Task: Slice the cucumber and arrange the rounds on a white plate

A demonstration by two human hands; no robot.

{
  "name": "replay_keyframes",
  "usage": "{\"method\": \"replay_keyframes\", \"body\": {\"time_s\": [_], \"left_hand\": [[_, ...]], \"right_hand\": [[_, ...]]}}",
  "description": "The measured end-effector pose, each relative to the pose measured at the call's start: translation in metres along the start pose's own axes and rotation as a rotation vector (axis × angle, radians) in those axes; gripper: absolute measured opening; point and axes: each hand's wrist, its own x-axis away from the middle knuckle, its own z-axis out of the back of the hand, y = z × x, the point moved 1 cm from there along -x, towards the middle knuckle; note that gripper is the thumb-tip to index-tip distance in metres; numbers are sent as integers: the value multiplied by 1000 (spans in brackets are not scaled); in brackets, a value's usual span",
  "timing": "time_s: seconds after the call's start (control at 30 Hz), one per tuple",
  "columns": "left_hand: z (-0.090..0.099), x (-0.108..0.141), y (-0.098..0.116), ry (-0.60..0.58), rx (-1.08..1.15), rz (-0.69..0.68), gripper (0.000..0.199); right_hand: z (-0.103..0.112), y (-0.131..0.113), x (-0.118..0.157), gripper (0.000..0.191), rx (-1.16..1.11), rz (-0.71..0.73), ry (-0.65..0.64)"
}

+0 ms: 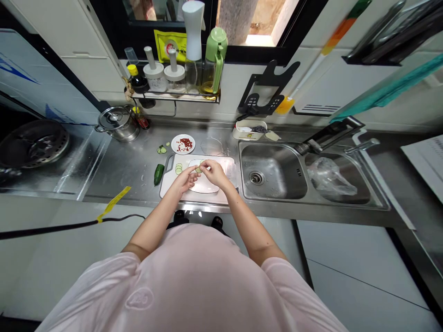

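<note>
Pinching thin, round cucumber slice (198, 169) with left hand (188, 179) and right hand (212, 172).
Hovering over glossy, rounded white plate (204, 186).

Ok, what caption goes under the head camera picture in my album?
Left hand and right hand meet at a cucumber slice above a white plate on the cutting board.

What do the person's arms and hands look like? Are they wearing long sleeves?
No, the loose, pale pink sleeves are short. Below them, both arms are bare, and so are the left hand and right hand. The matching shirt has a rounded emblem on its left front.
</note>
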Motion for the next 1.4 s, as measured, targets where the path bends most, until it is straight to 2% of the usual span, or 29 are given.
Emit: {"method": "replay_keyframes", "body": {"time_s": [0.23, 0.43, 0.63, 0.97, 1.2, 1.4], "left_hand": [[-5, 4, 6, 89, -167, -191, 50], [-4, 3, 8, 173, -259, -313, 49], [-3, 1, 8, 180, -365, -477, 49], [1, -9, 0, 141, -426, -538, 46], [9, -23, -14, 98, -445, -475, 44], [21, -39, -32, 86, -531, -398, 43]], "right_hand": [[8, -8, 5, 11, 64, 33, -33], [9, -10, 9, 13, 87, 4, -40], [2, -1, 13, 15, -15, -108, 3], [-9, 25, 23, 17, -161, -253, 26], [-24, 53, 36, 14, -194, -413, -30], [-34, 69, 49, 13, -97, -494, -93]]}}
